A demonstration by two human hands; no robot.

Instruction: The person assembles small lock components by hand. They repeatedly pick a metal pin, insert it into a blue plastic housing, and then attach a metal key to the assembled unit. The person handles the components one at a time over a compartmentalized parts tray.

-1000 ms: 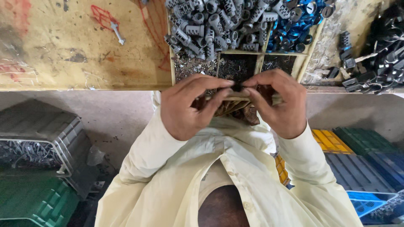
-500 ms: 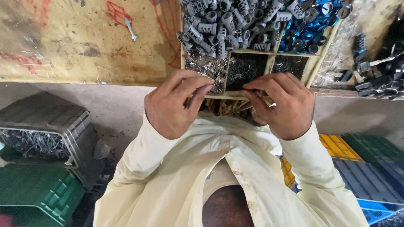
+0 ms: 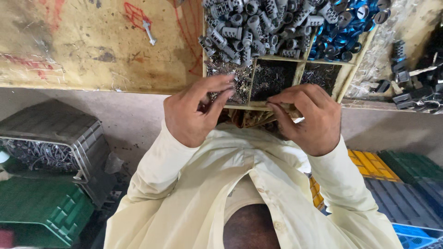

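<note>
Hands meet at the near edge of the worn, yellow-stained wooden surface (image 3: 92,50), right against the divided wooden tray (image 3: 251,97). Your left hand (image 3: 196,115) curls with fingertips over the tray's near-left compartment, which is heaped with small glinting metal bits (image 3: 240,83); the grip is narrow, fingers drawn toward the thumb, but you cannot tell whether a piece sits between them. Your right hand (image 3: 309,117) pinches thumb and forefinger together at the tray's front rim, a tight grip on something too small to make out.

Farther back in the tray lie ribbed grey plastic cylinders (image 3: 254,25), piled loosely, and beside them glossy blue round caps (image 3: 344,27). Dark metal filings fill the two other near compartments. Black moulded parts (image 3: 415,92) are scattered to the right. Below the surface's edge stand a ridged grey plastic crate (image 3: 50,133), a green crate (image 3: 41,207) and yellow, green and blue crates (image 3: 397,184). Your cream cloth sleeves (image 3: 152,184) fill the foreground.
</note>
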